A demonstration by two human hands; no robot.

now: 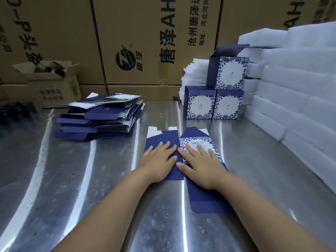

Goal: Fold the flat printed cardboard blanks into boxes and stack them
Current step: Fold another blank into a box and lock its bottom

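The steel table [81, 179] gave you open room at lower left, while the white foam slabs [300, 88] walled off the right of the frame. The pile of flat blanks [101, 120] sat at centre left, with three folded boxes [214, 104] stacked right of upper centre. At centre lay the flat blank [203, 197]. Your left hand [158, 160] and right hand [201, 164] were spread flat on it, fingers straight, pressing, gripping nothing. It looked light, thin and liable to slide on steel; its long edges seemed the best hold.
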